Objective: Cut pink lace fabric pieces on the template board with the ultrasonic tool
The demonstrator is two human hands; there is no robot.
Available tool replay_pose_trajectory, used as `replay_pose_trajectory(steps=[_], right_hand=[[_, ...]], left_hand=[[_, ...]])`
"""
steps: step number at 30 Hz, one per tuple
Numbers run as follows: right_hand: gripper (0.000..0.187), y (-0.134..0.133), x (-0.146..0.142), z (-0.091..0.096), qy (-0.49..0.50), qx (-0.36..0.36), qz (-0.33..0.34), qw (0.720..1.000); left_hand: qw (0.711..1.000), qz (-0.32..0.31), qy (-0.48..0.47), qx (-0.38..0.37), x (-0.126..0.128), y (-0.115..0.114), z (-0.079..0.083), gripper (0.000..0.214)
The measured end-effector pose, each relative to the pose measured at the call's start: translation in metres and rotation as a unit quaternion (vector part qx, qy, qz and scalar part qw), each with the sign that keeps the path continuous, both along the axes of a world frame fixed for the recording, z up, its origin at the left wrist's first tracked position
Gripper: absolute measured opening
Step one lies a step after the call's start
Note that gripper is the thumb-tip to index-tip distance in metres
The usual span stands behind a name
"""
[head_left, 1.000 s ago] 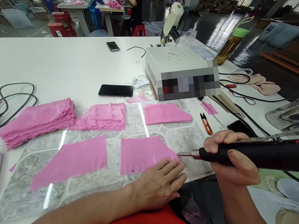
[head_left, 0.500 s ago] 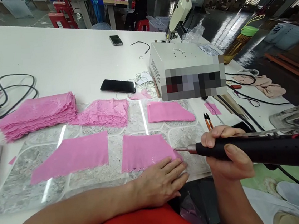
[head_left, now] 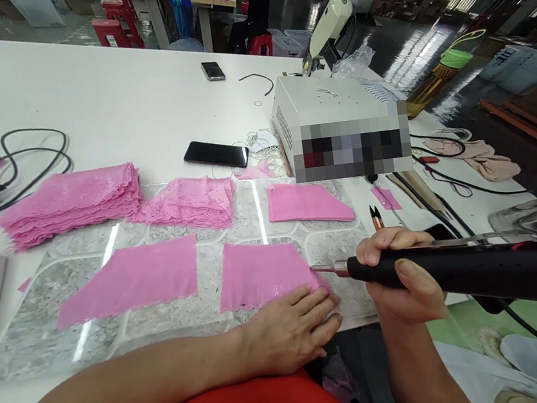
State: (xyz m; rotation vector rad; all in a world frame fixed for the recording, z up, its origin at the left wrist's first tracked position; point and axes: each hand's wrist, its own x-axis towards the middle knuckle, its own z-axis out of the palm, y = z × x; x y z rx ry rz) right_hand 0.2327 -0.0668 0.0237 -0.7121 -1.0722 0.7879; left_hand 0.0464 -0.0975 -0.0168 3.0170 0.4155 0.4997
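Flat on a pink fabric piece (head_left: 261, 270), my left hand (head_left: 295, 328) rests with fingers stretched out near its lower right corner. My right hand (head_left: 402, 270) is wrapped round a black-handled tool with a thin metal nozzle (head_left: 470, 272). The nozzle tip touches or hovers just over the slanted right edge of that piece; I cannot tell which. A second cut pink piece (head_left: 136, 278) lies to the left. Behind them are a neat pink stack (head_left: 305, 204), a folded lacy pink pile (head_left: 186, 204) and a thick pink lace stack (head_left: 72, 201).
A marbled glossy mat (head_left: 209, 273) lies under the pieces. Behind stand a grey metal box (head_left: 334, 100), a black phone (head_left: 216, 154) and thread snips (head_left: 377, 217). Cables (head_left: 469, 172) run at the right. A person (head_left: 251, 9) sits at a far table.
The nozzle tip has moved slightly up and left along the slanted edge. My left hand stays flat on the fabric. The whole view has shifted a little.
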Motion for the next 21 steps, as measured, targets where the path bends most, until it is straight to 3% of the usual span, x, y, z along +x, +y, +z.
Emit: replay_pose_trajectory(steps=[21], right_hand=[[0.013, 0.021, -0.020, -0.001, 0.004, 0.015, -0.033, 0.999]], left_hand=[[1.000, 0.004, -0.006, -0.007, 0.002, -0.002, -0.008, 0.045]])
